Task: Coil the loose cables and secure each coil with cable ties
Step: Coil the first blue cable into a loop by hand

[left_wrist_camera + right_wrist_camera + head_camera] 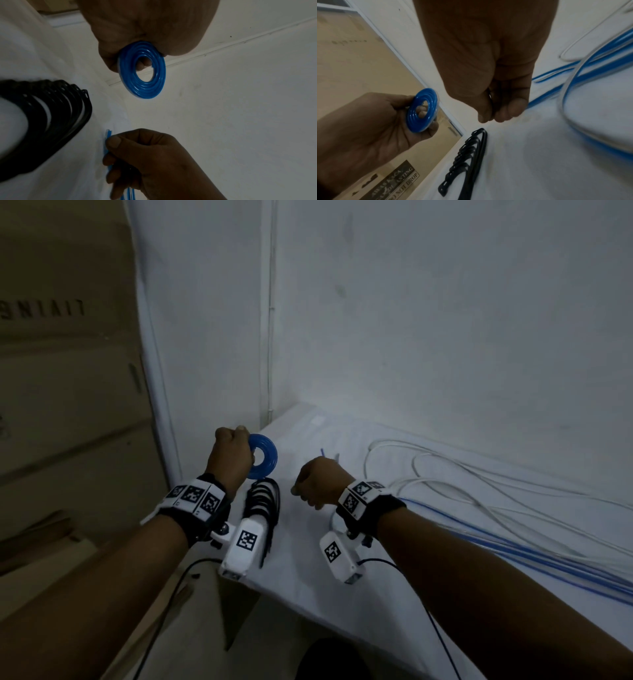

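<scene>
My left hand [234, 448] holds a small, tightly wound blue cable coil [263, 456] upright above the table's left corner; fingers and thumb pinch its rim [143, 73] [423, 109]. My right hand [313, 486] is curled low over the table and grips loose blue cable strands [108, 136], whose cut ends stick out above the thumb. A bundle of black cable ties [266, 508] lies on the table between and just below both hands [467, 155].
Loose white cables [445, 474] and long blue cables [496, 546] are spread over the white table [325, 611] to the right. Cardboard boxes [68, 371] stand left of the table edge. A white wall rises right behind.
</scene>
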